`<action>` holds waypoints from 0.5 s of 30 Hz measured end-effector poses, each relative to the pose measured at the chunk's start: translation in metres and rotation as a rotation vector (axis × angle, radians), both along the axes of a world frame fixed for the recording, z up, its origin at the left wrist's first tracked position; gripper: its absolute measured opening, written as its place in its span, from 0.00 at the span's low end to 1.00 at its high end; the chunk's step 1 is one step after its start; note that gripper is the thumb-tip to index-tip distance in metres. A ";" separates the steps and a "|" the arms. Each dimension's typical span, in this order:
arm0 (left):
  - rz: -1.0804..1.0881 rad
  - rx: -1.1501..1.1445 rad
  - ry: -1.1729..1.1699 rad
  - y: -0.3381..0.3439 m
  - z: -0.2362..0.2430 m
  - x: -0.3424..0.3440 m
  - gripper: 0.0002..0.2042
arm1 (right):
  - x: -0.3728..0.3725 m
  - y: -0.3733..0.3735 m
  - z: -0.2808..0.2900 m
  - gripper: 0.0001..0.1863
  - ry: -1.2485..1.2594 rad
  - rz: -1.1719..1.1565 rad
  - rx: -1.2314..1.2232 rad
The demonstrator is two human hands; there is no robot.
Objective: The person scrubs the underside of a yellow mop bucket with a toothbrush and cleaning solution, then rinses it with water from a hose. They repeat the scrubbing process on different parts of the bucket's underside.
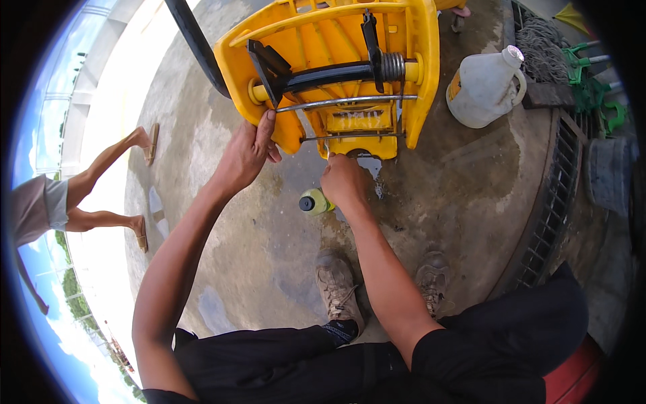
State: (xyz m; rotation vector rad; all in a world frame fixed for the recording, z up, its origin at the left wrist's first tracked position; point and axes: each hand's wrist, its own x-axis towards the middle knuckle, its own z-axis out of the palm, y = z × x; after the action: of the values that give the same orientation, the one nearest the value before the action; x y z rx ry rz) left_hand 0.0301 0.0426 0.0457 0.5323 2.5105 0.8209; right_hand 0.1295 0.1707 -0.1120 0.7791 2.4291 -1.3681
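A yellow plastic mop wringer [336, 50] with a black bar, a coil spring and thin metal rods is in front of me, at the top of the view. My left hand [250, 149] grips its lower left corner, thumb on top beside the end of a metal rod. Closed at the wringer's lower edge is my right hand [344, 180], its fingertips pinched near a small metal piece; what exactly they hold is hidden. Just left of my right wrist, a small yellow-green bottle [315, 202] with a dark cap is on the wet concrete.
A white plastic jug [479, 89] stands to the right. Beyond it are a grey string mop head [544, 50], green mop clamps [584, 71], a floor drain grate [546, 209] and a dark bucket [607, 172]. A black handle [195, 44] extends at upper left. Another person [94, 182] walks at left.
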 end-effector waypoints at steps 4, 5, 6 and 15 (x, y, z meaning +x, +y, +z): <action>-0.005 -0.030 -0.010 0.001 0.002 -0.003 0.32 | -0.016 -0.006 -0.024 0.14 0.111 -0.163 -0.101; -0.011 -0.018 -0.013 0.007 0.001 -0.003 0.32 | -0.021 -0.003 -0.040 0.14 0.168 -0.247 -0.142; -0.016 -0.016 -0.012 0.006 0.000 -0.005 0.32 | -0.022 -0.010 -0.049 0.14 0.208 -0.286 -0.167; 0.006 0.010 0.014 0.003 -0.001 -0.001 0.32 | -0.029 -0.019 -0.051 0.09 0.230 -0.535 -0.825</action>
State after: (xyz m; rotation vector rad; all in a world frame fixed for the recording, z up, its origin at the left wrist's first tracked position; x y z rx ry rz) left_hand 0.0289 0.0461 0.0450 0.5366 2.5232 0.8350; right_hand 0.1006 0.1513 -0.1629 1.0885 1.5342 -2.5128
